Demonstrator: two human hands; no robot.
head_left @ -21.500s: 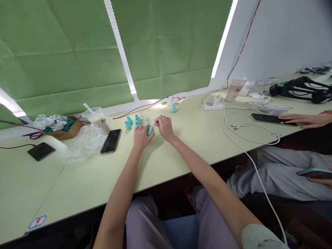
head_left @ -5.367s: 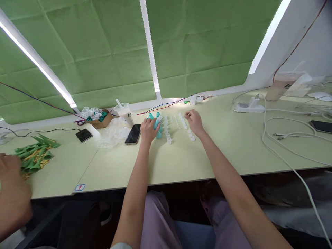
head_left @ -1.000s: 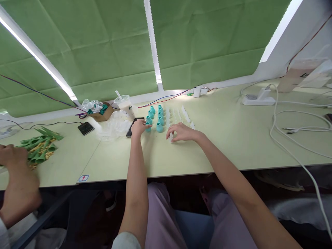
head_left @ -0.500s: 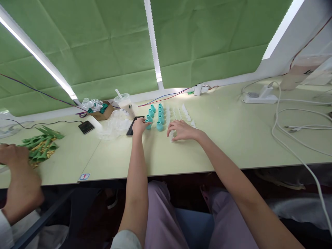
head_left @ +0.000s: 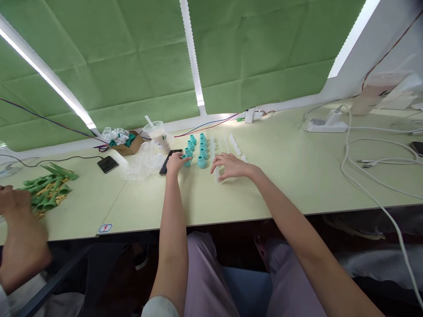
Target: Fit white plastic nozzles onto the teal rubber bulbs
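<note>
Small turquoise vase-shaped pots [head_left: 202, 162] stand in two rows on the table before me. At the near end of the left row, my left hand [head_left: 176, 163] has its fingertips closed on a turquoise pot [head_left: 187, 161]. My right hand [head_left: 233, 166] is bent over the near end of rows of small whitish translucent pieces [head_left: 235, 144]. Its thumb and fingers are around a whitish piece [head_left: 217, 175], whose exact kind is too small to tell. Part of these rows is hidden behind the right hand.
A black phone [head_left: 169, 162], crumpled plastic bag [head_left: 145, 160] and drink cup [head_left: 159, 134] lie left of the pots. Farther left are a cardboard box [head_left: 127, 147], green parts [head_left: 49, 189] and another person's hand [head_left: 15, 200]. A power strip [head_left: 325, 127] with white cables sits right.
The whole view has shifted slightly. Both my hands stay at the same pot and whitish piece, with almost no movement. The other person's hand at the left has moved a little.
</note>
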